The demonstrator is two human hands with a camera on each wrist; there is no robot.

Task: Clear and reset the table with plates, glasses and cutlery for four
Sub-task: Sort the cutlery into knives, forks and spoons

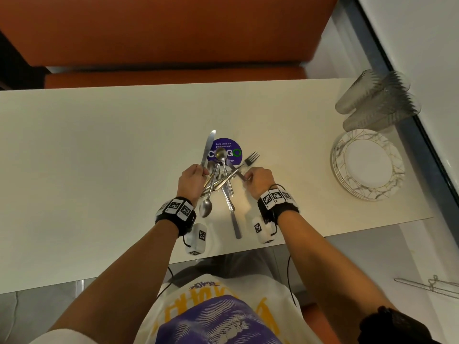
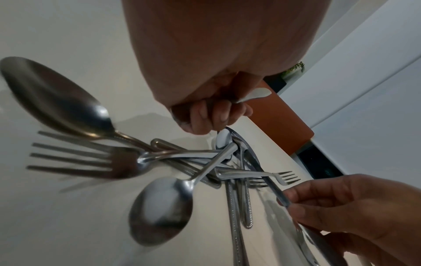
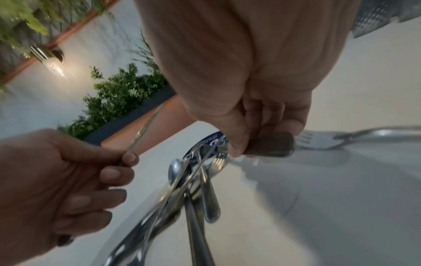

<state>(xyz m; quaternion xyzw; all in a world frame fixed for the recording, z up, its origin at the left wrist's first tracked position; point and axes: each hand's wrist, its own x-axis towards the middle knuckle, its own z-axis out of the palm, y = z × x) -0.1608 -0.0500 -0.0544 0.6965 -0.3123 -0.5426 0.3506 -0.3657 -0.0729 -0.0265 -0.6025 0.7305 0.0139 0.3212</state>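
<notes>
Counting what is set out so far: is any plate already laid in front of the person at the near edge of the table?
No: the plates sit in one stack at the table's right end, below the glasses.

I see a cream table (image 1: 99,145) with a round purple sticker (image 1: 229,147) lettered in white beside a green ring. The cutlery (image 1: 221,180) is plain silver steel. The plates (image 1: 367,165) are white, veined in grey and gold like marble. The glasses (image 1: 377,103) are clear and ribbed. The bench (image 1: 173,28) is burnt orange.
</notes>
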